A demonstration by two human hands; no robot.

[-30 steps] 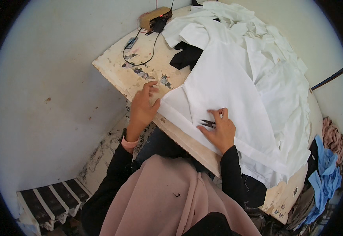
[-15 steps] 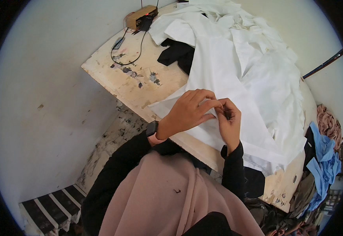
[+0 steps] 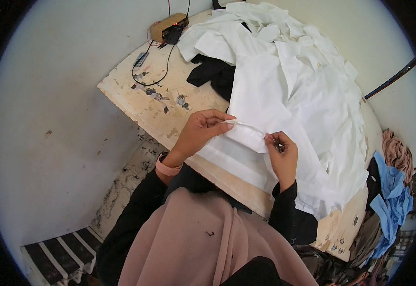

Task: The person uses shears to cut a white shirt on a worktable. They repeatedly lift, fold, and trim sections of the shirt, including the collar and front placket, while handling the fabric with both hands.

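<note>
A white garment [image 3: 260, 86] is spread over the table, its lower end toward me. My left hand [image 3: 199, 132] pinches one end of a folded edge of it between thumb and fingers. At the other end of that short stretch, my right hand [image 3: 283, 157] pinches the same edge. Between the hands the white fabric edge [image 3: 247, 134] is raised and pulled fairly straight. Something small, dark and shiny shows inside the curled fingers of my right hand; its kind is hidden. A pink-strapped watch is on my left wrist.
White garments [image 3: 327, 95] are heaped across the wooden table [image 3: 117, 90]. Black cloth [image 3: 210, 71] lies left of them. A wired brown box [image 3: 169, 27] and a small remote [image 3: 141, 59] are at the far left. Blue cloth [image 3: 390, 176] hangs at right; a striped rack [image 3: 65, 255] stands lower left.
My hands were close together over the fabric and have drawn apart. My left hand has moved left, and a stretch of white edge now shows between them.
</note>
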